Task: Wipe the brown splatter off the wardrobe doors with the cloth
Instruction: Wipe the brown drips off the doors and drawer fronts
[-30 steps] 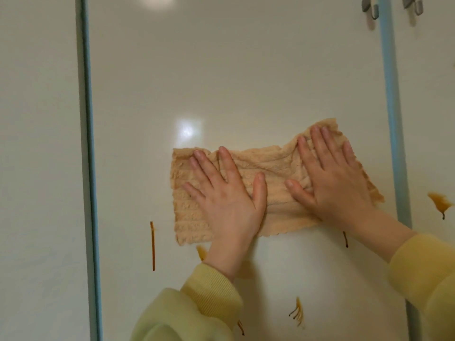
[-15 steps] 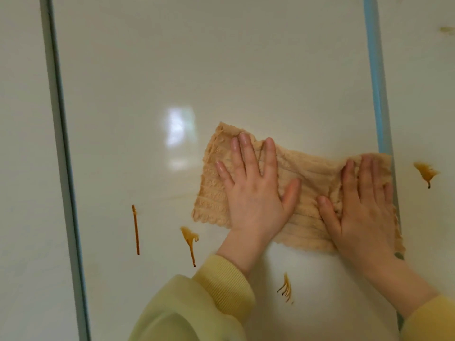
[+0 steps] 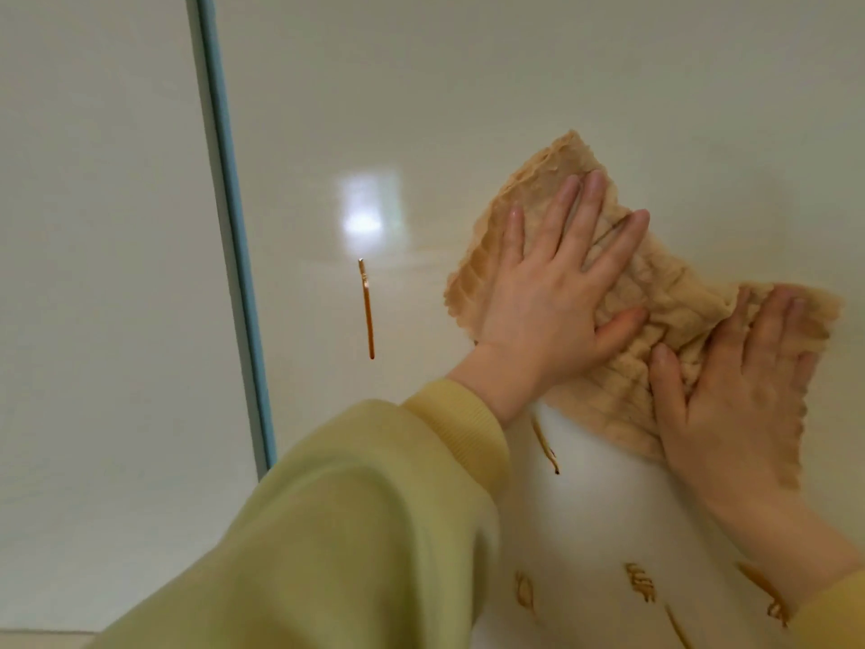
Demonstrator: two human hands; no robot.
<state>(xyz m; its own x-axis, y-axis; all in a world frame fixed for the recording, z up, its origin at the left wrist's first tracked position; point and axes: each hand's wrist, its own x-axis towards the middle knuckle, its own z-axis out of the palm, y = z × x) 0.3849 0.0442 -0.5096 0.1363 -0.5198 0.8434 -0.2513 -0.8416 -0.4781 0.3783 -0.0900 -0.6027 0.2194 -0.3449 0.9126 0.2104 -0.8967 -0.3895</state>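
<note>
From the head camera, you have both palms flat on the cloth (image 3: 655, 292), pinning it against the wardrobe door (image 3: 515, 86). Your left hand (image 3: 552, 292) lies on the cloth's upper-left part with fingers spread and extended, not curled around anything. Your right hand (image 3: 744, 391) presses the lower-right part, fingers likewise open and splayed; its edges are blurred. The cloth is bunched into ridges between the two hands, tilted across the panel.

Brown splatter is plainly left on this door. A long vertical drip (image 3: 366, 309) stands well to the left of the cloth, apart from it. A shorter streak (image 3: 545, 445) runs down just below your left wrist, under the cloth's lower edge. More marks (image 3: 639, 587) sit lower down near the bottom of the frame, with another smear (image 3: 763, 597) by your right sleeve.

To do this pass well, I judge you should flatten the bunched middle so more fabric meets the panel, keep even pressure under both palms, and sweep down through the streak below the wrist first. Then carry the cloth left over the long drip, following its length so it does not smear sideways. The blue seam strip (image 3: 234, 255) may catch residue, so wipe along it too.
</note>
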